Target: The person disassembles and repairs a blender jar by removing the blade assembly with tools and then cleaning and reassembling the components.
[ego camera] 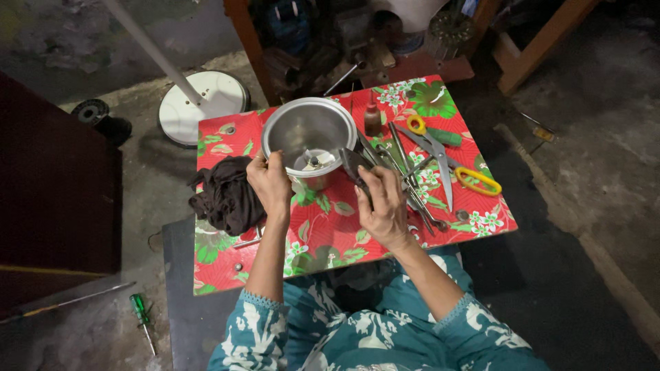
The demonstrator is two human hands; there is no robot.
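My left hand (269, 184) grips the rim of the steel grinder jar (309, 137) standing at the table's (316, 227) twelve o'clock, while my right hand (382, 206), at the jar's four o'clock, is closed around dark pliers (355, 166), scissors (447, 161) lying at three o'clock.

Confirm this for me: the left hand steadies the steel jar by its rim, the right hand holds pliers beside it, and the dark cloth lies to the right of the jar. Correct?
Not quite. The head view shows the dark cloth lying to the left of the steel jar, not the right. The rest stands: the left hand steadies the jar by its rim, and the right hand holds pliers beside it.
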